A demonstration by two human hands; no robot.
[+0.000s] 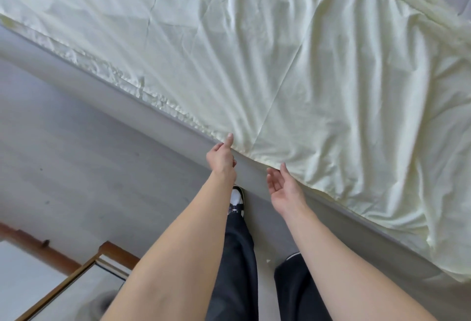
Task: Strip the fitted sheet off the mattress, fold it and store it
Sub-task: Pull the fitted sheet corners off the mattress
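I stand at the side of the bed with both bare arms reaching forward and down to the near edge of the pale yellow-green fitted sheet (pixel 293 65), which lies rumpled across the top of the grey mattress (pixel 163 127), its wrinkles fanning out from the spot in front of me. My left hand (pixel 221 158) is at the sheet's hem, seen from the back, with the thumb stretched up so its tip lies on the cloth right at the edge; the other fingers curl under and away from view, so I cannot tell whether they pinch the hem or only touch it. My right hand (pixel 284 189) is turned palm up just beside the hem, fingers loosely spread and gently bent, holding nothing, the tip of the longest finger brushing the underside of the sheet's edge. The two hands are near each other, apart. At the far right corner the sheet's gathered elastic border is pulled back, baring the mattress. Below my arms are my dark trousers (pixel 237 257), a white shoe (pixel 236 197) and the grey floor (pixel 76 162).
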